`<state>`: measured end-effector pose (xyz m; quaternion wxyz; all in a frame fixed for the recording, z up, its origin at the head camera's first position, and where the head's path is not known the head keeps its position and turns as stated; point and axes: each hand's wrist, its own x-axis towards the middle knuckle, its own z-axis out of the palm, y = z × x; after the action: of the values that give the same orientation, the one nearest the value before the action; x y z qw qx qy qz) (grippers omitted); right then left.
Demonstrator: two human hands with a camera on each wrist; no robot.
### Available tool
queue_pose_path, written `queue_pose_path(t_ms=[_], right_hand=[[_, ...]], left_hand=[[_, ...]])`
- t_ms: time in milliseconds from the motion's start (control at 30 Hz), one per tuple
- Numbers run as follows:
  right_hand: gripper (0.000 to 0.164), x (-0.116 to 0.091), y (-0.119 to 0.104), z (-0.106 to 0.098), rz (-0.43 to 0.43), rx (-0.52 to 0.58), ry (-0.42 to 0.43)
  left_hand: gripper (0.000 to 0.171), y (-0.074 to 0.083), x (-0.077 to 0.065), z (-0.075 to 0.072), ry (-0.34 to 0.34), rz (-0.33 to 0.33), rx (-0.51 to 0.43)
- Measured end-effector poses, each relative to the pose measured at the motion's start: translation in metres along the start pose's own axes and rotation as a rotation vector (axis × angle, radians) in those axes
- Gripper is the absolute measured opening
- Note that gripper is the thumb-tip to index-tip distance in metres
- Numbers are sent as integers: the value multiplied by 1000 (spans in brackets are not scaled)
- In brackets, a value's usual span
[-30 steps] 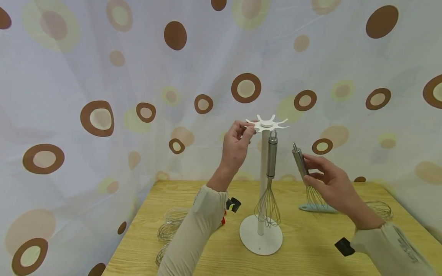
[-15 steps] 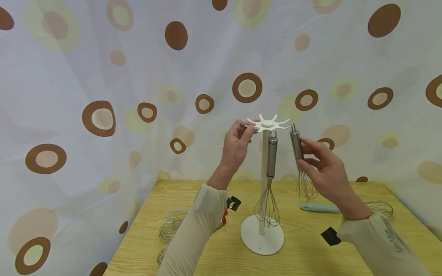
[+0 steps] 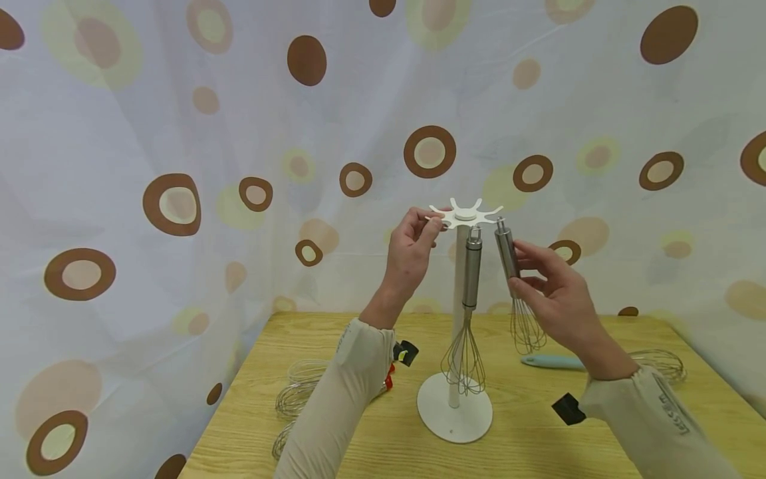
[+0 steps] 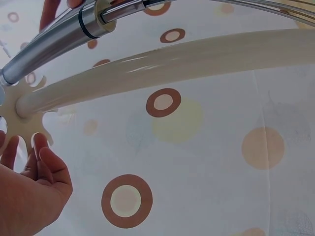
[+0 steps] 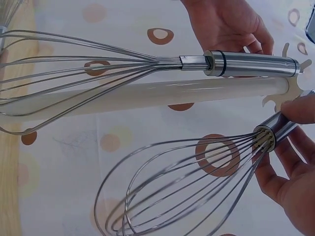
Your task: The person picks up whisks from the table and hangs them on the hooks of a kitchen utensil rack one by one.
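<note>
A white utensil stand has a round base [image 3: 455,429] and a flat star-shaped top [image 3: 465,214] with several hooked arms. My left hand [image 3: 409,256] pinches one of those arms between thumb and fingers, at the left side. From a front arm a steel whisk [image 3: 471,274] hangs upright by its ring. My right hand [image 3: 559,293] grips a second, shorter whisk [image 3: 505,251] by its steel handle, wires pointing down. That whisk leans slightly, its ring right at the tip of a right-hand arm. In the right wrist view its wire end [image 5: 268,137] spreads below the fingers.
On the wooden table [image 3: 503,439], several wire whisks [image 3: 296,399] lie at left, partly behind the left sleeve, beside something with red parts [image 3: 389,382]. A whisk with a pale blue handle [image 3: 550,361] lies at right behind the right wrist. A spotted curtain [image 3: 371,100] hangs behind.
My right hand has lifted the short whisk up and left, bringing its ring to the stand's top. The left hand stays on its arm of the stand.
</note>
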<state>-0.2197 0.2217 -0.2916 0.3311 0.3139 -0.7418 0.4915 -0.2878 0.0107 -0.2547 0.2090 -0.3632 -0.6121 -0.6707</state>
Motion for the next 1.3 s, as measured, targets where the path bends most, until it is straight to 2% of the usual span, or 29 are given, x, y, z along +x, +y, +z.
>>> queue_pose_path(t_ms=[167, 367, 567, 700, 867, 1067, 1200, 1300], right_hand=[[60, -2, 1, 4, 23, -16, -9], [61, -5, 3, 10, 51, 29, 3], [62, -7, 5, 14, 8, 122, -19], [62, -9, 6, 16, 26, 122, -29], [63, -14, 9, 15, 22, 80, -41], [63, -23, 18, 10, -7, 68, -68], [61, -32, 35, 1, 18, -15, -95], [56, -40, 59, -9, 80, -99, -109]], left_hand=[[16, 1, 0, 0, -14, -12, 2], [17, 0, 1, 0, -50, 0, 11], [18, 0, 2, -1, -64, -11, -15], [19, 11, 0, 0, -67, -25, -9], [19, 33, -6, 3, -12, -23, 55], [21, 41, -10, 7, 106, -2, 108], [20, 44, -13, 8, 147, 37, 127], [17, 45, -15, 8, 153, 91, 128]])
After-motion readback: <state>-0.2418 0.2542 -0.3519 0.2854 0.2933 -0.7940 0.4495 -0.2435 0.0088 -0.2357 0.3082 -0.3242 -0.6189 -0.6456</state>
